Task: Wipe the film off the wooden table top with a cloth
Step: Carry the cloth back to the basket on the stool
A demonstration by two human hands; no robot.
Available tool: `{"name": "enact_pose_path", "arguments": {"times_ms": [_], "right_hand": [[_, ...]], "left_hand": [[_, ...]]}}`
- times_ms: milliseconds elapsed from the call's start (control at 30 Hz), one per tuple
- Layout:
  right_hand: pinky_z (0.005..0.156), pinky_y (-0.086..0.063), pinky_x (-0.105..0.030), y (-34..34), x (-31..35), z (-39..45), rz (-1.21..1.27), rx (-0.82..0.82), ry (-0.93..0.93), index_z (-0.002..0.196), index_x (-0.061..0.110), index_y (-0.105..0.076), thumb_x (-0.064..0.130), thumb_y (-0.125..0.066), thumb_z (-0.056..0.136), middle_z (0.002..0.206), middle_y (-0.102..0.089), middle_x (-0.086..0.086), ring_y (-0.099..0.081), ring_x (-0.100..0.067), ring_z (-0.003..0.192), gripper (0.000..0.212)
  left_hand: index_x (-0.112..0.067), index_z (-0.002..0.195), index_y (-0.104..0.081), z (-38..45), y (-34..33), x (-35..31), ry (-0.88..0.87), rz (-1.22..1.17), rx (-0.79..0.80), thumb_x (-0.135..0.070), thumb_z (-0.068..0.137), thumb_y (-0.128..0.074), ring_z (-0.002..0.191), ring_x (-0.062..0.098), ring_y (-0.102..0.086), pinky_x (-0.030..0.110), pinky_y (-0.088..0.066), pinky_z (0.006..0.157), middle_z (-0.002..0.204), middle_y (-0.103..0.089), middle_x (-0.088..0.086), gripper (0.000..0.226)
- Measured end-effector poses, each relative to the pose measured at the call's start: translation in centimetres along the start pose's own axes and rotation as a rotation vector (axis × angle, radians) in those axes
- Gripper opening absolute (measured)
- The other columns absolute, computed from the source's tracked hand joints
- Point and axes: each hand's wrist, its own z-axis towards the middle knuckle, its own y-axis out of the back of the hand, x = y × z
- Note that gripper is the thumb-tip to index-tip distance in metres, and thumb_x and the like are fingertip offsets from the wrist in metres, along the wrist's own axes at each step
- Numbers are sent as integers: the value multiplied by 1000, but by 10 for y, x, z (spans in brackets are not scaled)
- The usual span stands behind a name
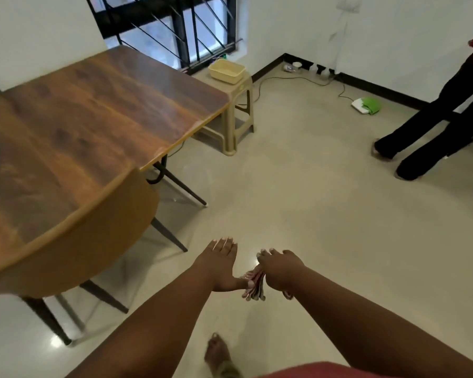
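R hand point(280, 270) grips cloth point(253, 286); L hand point(220, 264) flat, thumb touching it; chair point(88, 241) fronts table point(93, 110).

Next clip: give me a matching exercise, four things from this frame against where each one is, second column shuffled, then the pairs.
Things:
1. cloth
2. basin
3. stool
4. green item

Places:
A. on the floor near the far wall
B. beside the table's far corner
C. on the stool
D. in the right hand's grip

Pairs: 1-D, 2-C, 3-B, 4-A
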Motion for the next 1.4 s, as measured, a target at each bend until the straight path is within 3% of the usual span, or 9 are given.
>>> {"name": "enact_pose_path", "arguments": {"times_ms": [267, 500, 733, 967, 1133, 1300, 1400], "right_hand": [[108, -25, -41, 40, -62, 52, 26, 26, -64, 148, 13, -23, 18, -37, 95, 157, -22, -3, -20, -22, 143, 56], [108, -27, -42, 66, -152, 97, 73, 31, -67, 147, 11, -25, 15, -35, 95, 155, -24, -5, -20, -24, 143, 53], [107, -27, -42, 105, -248, 142, 97, 30, -14, 146, 12, -27, 17, -40, 94, 155, -26, -4, -21, -23, 142, 53], [97, -35, -41, 145, -316, 194, 51, 52, 18, 141, 11, -32, 15, -38, 94, 148, -35, -6, -39, -25, 129, 48], [96, -37, -41, 174, -344, 238, 11, 22, 32, 142, 12, -32, 15, -38, 95, 146, -37, -6, -38, -25, 129, 48], [103, -32, -42, 213, -367, 287, -29, 17, 26, 147, 13, -26, 15, -39, 95, 154, -27, -5, -25, -25, 140, 54], [103, -33, -42, 245, -379, 315, -45, 12, 17, 145, 12, -29, 17, -40, 95, 150, -33, -6, -29, -26, 137, 51]], "left_hand": [[-6, 151, 9, 78, 53, 33, 20, -3, 43, -86, 78, -27, 148, 26, 11, 41, 8, 118, 160, 13, 14, 114], [-6, 151, 9, 166, 107, 14, -73, 67, 45, -85, 79, -28, 147, 26, 13, 41, 8, 119, 160, 14, 14, 114], [-6, 151, 9, 257, 189, -9, -48, 47, 16, -83, 81, -27, 147, 26, 12, 41, 7, 119, 160, 14, 14, 111], [-6, 151, 10, 319, 231, -14, 0, 28, 33, -82, 81, -30, 147, 25, 13, 41, 8, 119, 160, 14, 13, 110], [-7, 151, 10, 361, 259, 7, 18, 32, 14, -80, 83, -31, 147, 26, 13, 42, 7, 119, 160, 14, 13, 108], [-7, 151, 9, 411, 292, 39, -5, 29, -10, -79, 83, -33, 147, 26, 13, 42, 7, 119, 160, 13, 13, 108], [-7, 152, 8, 441, 316, 66, -40, 55, -38, -79, 83, -33, 147, 27, 13, 42, 7, 119, 160, 12, 14, 108]]}}
